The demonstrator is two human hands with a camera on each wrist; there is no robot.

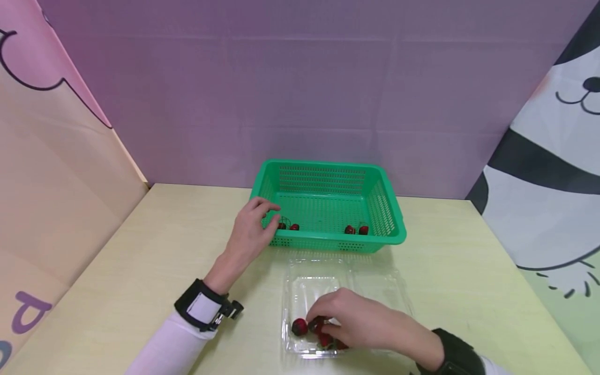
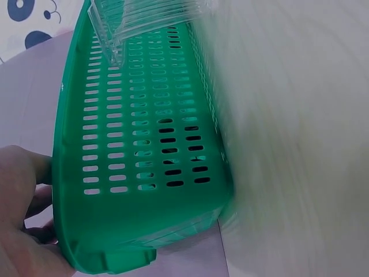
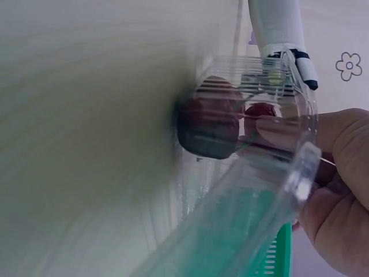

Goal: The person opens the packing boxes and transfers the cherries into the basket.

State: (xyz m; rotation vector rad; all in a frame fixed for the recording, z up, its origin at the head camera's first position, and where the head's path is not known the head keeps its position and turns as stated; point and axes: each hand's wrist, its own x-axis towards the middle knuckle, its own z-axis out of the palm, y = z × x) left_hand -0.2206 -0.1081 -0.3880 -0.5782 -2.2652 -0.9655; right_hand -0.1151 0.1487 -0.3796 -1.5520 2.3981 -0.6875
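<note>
My left hand (image 1: 253, 226) reaches over the left front corner of a green plastic basket (image 1: 328, 244). Its thumb and fingertips are apart, close above a pair of red cherries (image 1: 294, 227) with green stems inside. In the left wrist view the fingers lie beyond the basket rim and are partly hidden. My right hand (image 1: 358, 320) is down in a clear plastic clamshell box (image 1: 319, 268), where thumb and fingers pinch a dark red cherry (image 1: 316, 324). Beside it lies another cherry (image 1: 300, 327), with more red ones under the hand, partly covered.
Two more cherries (image 1: 356, 230) lie at the front right of the basket. The clamshell's open lid (image 1: 379, 284) spreads to the right on the pale wooden table (image 1: 450, 281). A purple cloth (image 1: 304, 94) hangs behind, and printed cloths flank both sides.
</note>
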